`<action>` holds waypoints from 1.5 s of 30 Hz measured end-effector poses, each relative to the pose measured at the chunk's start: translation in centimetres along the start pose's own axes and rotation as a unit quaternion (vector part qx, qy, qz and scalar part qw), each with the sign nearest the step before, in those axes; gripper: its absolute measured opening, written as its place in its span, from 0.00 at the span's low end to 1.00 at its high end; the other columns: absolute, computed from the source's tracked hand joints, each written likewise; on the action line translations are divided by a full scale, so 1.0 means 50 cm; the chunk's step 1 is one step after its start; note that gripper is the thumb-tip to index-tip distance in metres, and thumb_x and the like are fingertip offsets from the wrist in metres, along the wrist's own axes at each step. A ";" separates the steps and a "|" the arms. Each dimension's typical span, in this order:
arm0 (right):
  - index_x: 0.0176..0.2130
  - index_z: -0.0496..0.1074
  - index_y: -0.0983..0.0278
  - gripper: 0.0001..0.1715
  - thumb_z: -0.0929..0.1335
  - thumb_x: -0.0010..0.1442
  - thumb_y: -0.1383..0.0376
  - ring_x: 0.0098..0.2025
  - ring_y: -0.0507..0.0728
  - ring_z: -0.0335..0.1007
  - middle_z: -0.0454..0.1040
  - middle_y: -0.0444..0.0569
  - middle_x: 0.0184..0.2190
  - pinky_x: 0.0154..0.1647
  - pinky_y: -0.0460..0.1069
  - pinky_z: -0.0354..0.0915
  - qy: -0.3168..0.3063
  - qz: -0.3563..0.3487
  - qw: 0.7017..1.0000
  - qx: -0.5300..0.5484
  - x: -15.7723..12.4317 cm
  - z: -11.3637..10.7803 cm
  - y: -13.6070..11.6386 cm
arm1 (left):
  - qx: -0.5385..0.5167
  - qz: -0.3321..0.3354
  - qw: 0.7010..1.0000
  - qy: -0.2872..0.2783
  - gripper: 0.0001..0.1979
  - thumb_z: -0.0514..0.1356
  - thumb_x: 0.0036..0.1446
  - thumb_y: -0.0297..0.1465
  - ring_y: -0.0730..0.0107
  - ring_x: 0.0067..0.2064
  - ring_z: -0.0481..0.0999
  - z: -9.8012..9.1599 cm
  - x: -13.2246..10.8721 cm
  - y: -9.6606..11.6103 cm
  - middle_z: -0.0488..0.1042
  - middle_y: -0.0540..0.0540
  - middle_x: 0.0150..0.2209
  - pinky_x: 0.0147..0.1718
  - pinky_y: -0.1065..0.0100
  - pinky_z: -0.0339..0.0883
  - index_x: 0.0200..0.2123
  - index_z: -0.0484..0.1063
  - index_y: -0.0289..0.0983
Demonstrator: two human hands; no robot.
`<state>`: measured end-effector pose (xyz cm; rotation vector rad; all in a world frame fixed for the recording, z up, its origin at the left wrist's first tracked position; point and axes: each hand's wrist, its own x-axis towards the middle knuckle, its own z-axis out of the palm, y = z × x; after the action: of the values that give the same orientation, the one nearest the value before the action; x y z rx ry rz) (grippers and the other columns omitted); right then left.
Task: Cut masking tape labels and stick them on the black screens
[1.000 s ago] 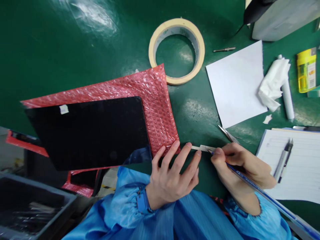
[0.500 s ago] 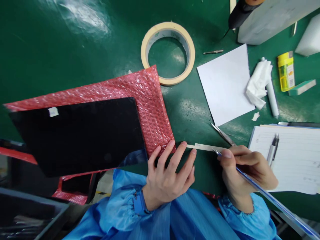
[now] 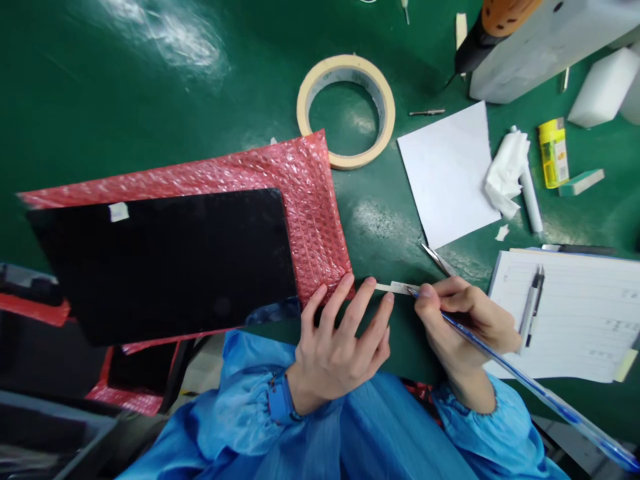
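My left hand (image 3: 340,340) lies flat on the green table (image 3: 150,87), fingers spread, its fingertips pinning the left end of a narrow white paper strip (image 3: 397,287). My right hand (image 3: 463,320) is closed on a long blue pen (image 3: 500,363), whose tip touches the strip. Left of my hands lies a black tablet (image 3: 165,263) on a red bubble-wrap bag (image 3: 310,193). Both wrists are in blue sleeves.
A masking tape roll (image 3: 346,110) lies at the top centre, a white sheet (image 3: 447,177) right of it. Tweezers (image 3: 437,259), crumpled tissue (image 3: 505,173), a yellow bottle (image 3: 553,152) and a lined notepad (image 3: 575,313) with a pen (image 3: 531,307) sit at right. A dark bin (image 3: 45,427) is at lower left.
The pen tip has moved left along the strip, closer to my left fingertips, after sliding right half a second ago. My left hand still holds the strip down. The view shifted slightly.
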<state>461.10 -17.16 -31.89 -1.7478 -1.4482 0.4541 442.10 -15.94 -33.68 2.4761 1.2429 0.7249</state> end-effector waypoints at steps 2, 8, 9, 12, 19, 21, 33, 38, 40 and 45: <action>0.31 0.60 0.59 0.26 0.75 0.69 0.79 0.22 0.47 0.64 0.71 0.35 0.25 0.23 0.44 0.60 0.004 -0.006 1.000 0.002 0.001 0.001 0.000 | -0.001 -0.001 1.000 0.002 0.17 0.62 0.78 0.33 0.51 0.65 0.85 0.000 0.000 0.000 0.90 0.38 0.60 0.77 0.51 0.58 0.60 0.87 0.39; 0.31 0.61 0.59 0.26 0.76 0.67 0.79 0.23 0.47 0.64 0.71 0.36 0.26 0.23 0.44 0.60 0.003 -0.009 1.000 -0.008 0.002 0.001 0.003 | 0.001 -0.001 1.000 0.004 0.17 0.63 0.75 0.33 0.50 0.65 0.86 0.001 -0.001 -0.001 0.90 0.38 0.59 0.77 0.51 0.59 0.60 0.88 0.39; 0.31 0.61 0.59 0.26 0.76 0.67 0.79 0.23 0.47 0.64 0.71 0.36 0.26 0.23 0.44 0.60 0.005 -0.011 1.000 -0.008 0.002 0.000 0.004 | 0.002 -0.001 1.000 0.003 0.17 0.63 0.74 0.33 0.50 0.65 0.86 0.001 -0.002 -0.001 0.90 0.38 0.59 0.77 0.51 0.59 0.60 0.88 0.39; 0.31 0.61 0.59 0.26 0.76 0.67 0.79 0.22 0.47 0.64 0.71 0.36 0.26 0.22 0.44 0.60 0.008 -0.016 1.000 -0.008 0.003 -0.001 0.006 | 0.004 -0.002 1.000 0.000 0.18 0.64 0.74 0.33 0.50 0.65 0.86 0.001 -0.003 -0.001 0.90 0.39 0.60 0.77 0.51 0.60 0.60 0.88 0.40; 0.31 0.61 0.59 0.27 0.76 0.67 0.79 0.22 0.47 0.64 0.72 0.36 0.25 0.20 0.44 0.57 0.004 -0.017 1.000 -0.016 0.004 -0.001 0.003 | 0.003 -0.003 1.000 0.001 0.17 0.64 0.74 0.33 0.50 0.64 0.86 0.000 -0.001 -0.001 0.91 0.39 0.59 0.77 0.51 0.60 0.60 0.88 0.40; 0.30 0.60 0.59 0.27 0.76 0.67 0.80 0.22 0.47 0.64 0.72 0.36 0.25 0.20 0.44 0.57 0.000 -0.013 1.000 -0.016 0.005 -0.001 0.002 | 0.001 -0.004 1.000 0.002 0.17 0.64 0.75 0.33 0.51 0.64 0.86 0.000 0.000 -0.001 0.91 0.39 0.59 0.77 0.51 0.59 0.59 0.88 0.40; 0.29 0.60 0.58 0.27 0.75 0.65 0.79 0.21 0.48 0.65 0.71 0.37 0.24 0.19 0.44 0.58 0.018 -0.010 1.000 -0.012 0.005 0.003 0.004 | 0.006 -0.001 1.000 -0.004 0.18 0.64 0.73 0.33 0.50 0.65 0.86 0.000 -0.003 -0.002 0.90 0.40 0.60 0.77 0.51 0.60 0.61 0.88 0.41; 0.30 0.60 0.58 0.27 0.75 0.66 0.79 0.21 0.47 0.64 0.71 0.36 0.24 0.20 0.44 0.58 0.015 -0.019 1.000 -0.016 0.006 0.003 0.005 | 0.007 0.002 1.000 -0.003 0.18 0.65 0.73 0.33 0.50 0.65 0.86 0.000 -0.004 -0.003 0.90 0.39 0.60 0.77 0.51 0.60 0.61 0.88 0.41; 0.29 0.60 0.58 0.27 0.75 0.66 0.79 0.21 0.48 0.65 0.71 0.37 0.24 0.20 0.44 0.59 0.016 -0.019 1.000 -0.020 0.007 0.003 0.005 | 0.010 0.004 1.000 -0.005 0.18 0.65 0.72 0.34 0.49 0.66 0.86 0.000 -0.005 -0.004 0.90 0.39 0.60 0.76 0.51 0.61 0.61 0.87 0.41; 0.29 0.60 0.58 0.27 0.76 0.65 0.79 0.20 0.49 0.66 0.72 0.37 0.24 0.19 0.46 0.59 0.014 -0.013 1.000 -0.012 0.007 0.002 0.002 | 0.010 0.001 1.000 -0.005 0.18 0.65 0.72 0.33 0.50 0.65 0.86 0.000 -0.005 -0.004 0.90 0.40 0.60 0.77 0.52 0.61 0.61 0.88 0.42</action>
<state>461.20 -16.77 -31.97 -1.7453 -1.4611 0.3973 441.84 -16.02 -33.84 2.4948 1.2506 0.7018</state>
